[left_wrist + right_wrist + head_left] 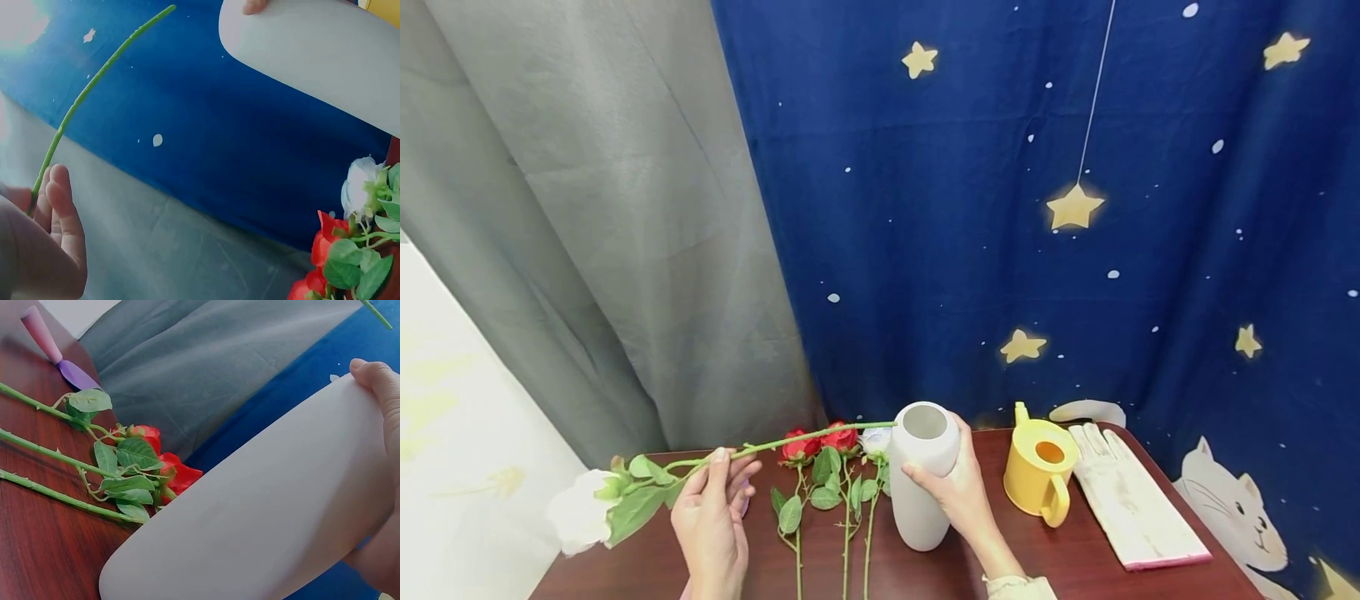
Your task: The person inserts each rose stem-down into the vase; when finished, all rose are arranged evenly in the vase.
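My left hand [713, 521] pinches the green stem of a white rose [580, 510] between thumb and fingers. The bloom points left and the bare stem reaches right. Its cut end overlaps the rim of a white vase [916, 500] in the head view, while the left wrist view shows the stem tip [172, 8] apart from the vase. Around the vase's right side, near the top, my right hand [961, 496] keeps its grip, thumb across the front. Two red roses [801, 447] and another white rose [876, 440] lie between my hands, stems toward me.
Right of the vase stands a yellow watering can [1030, 479], and beside it lie whitish gloves [1138, 504] with a pink edge. A purple trowel with a pink handle [42, 336] lies on the dark red table [37, 544] at left. Curtains [925, 250] hang behind.
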Demonstrator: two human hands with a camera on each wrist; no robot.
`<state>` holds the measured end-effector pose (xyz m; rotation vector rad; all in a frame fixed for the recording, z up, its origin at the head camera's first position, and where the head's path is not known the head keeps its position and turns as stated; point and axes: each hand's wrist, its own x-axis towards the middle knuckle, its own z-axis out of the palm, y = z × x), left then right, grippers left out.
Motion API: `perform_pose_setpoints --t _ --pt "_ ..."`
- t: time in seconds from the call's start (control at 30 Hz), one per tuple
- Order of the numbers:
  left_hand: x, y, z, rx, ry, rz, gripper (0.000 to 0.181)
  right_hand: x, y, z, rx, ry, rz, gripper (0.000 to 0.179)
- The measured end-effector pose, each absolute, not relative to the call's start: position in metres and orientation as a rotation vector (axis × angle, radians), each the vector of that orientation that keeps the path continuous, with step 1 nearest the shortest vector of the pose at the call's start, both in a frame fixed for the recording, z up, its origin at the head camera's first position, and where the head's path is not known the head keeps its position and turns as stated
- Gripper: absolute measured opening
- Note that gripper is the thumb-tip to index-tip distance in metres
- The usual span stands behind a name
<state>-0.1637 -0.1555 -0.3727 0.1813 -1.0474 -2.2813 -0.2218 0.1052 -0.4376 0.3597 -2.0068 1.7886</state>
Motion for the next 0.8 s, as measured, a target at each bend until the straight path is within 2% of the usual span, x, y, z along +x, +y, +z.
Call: perform_pose_setpoints --t 0.8 --pt "-0.192 -0.125 -0.351 -0.086 -1.552 -1.821 0.02 -0.221 0.103 -0.438 0.316 -2.014 1.772 0.087"
